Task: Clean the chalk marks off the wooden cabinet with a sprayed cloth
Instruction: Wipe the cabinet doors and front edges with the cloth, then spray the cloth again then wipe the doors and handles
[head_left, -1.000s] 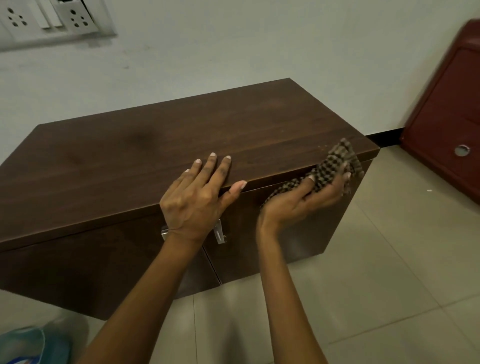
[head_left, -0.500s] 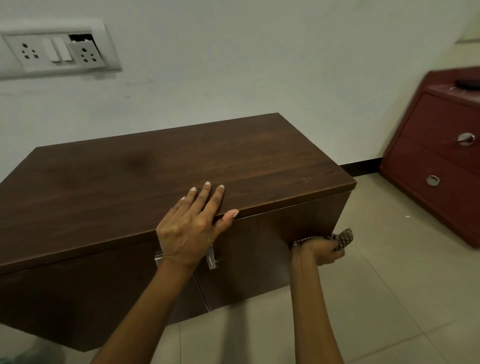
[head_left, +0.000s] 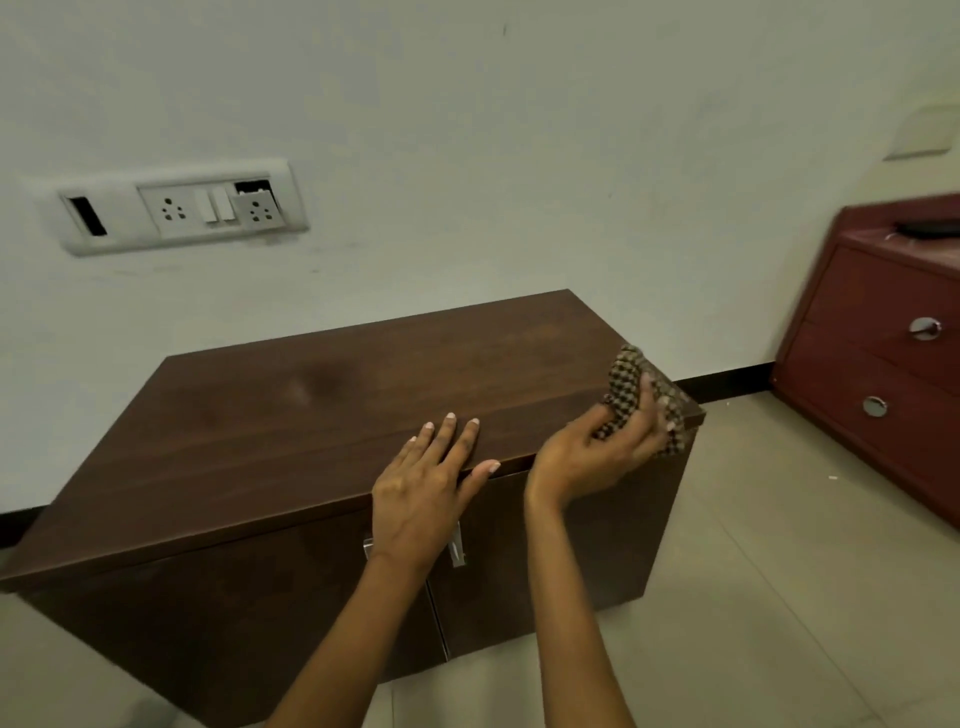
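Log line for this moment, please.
left hand: flat on dark brown wooden cabinet top | right hand: grips checked brown cloth at right front corner

One wide-angle view from a camera worn on the person's head, set close in front of a low wooden cabinet (head_left: 311, 415), facing forward and down onto its top. Both forearms enter from the bottom edge, with the left hand (head_left: 421, 483) and right hand (head_left: 597, 452) near centre. The far wall (head_left: 467, 130) fills the upper half; the tiled floor (head_left: 779, 571) lies at the near right.
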